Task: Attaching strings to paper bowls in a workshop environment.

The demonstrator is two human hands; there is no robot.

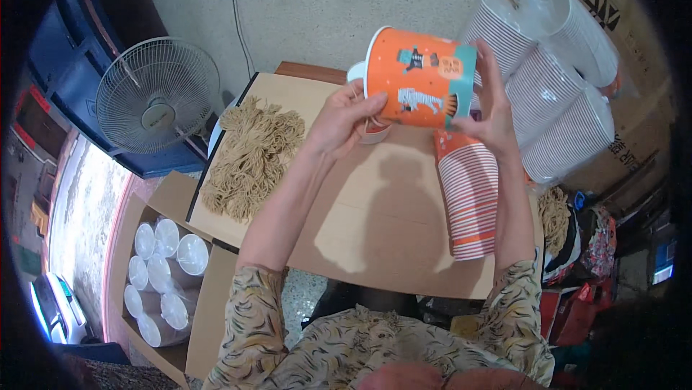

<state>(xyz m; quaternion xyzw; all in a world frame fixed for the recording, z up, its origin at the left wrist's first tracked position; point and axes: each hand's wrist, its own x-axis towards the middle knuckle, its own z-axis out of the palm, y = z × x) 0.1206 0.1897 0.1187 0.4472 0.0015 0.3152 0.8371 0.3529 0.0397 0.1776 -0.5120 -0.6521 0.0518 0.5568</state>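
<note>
Head view is showing us, nearest of all, our own patterned sleeves coming in from the lower edge, and to the low left an open cardboard box (155,285) where capped white cups are standing packed together, which we are reading as work already finished. Moving outward, we are looking at the brown surface (375,224), mostly bare in the middle, with a nested stack of orange striped cups (468,199) lying on its side at the right, a good many of them seemingly waiting their turn. At the left of the surface a big heap of tan string loops (252,152) is lying, so plenty of that supply is left too. Above the surface we are holding one orange printed cup (424,76) on its side, mouth turned to the left. Our right hand (490,112) is closing its grip round the cup's base end, fingers over the top and thumb beneath. Our left hand (339,123) is working at the rim; its fingers are pinching something thin there, perhaps a string, though we cannot tell for sure, and what looks like a small whitish bowl (371,134) is sitting just below it. We are judging this cup as mid-way through its handling. Farther off, long bagged stacks of white lids or cups (555,80) are leaning against the cardboard at the right, a standing fan (157,94) is at the left, and the pale wall is behind.
</note>
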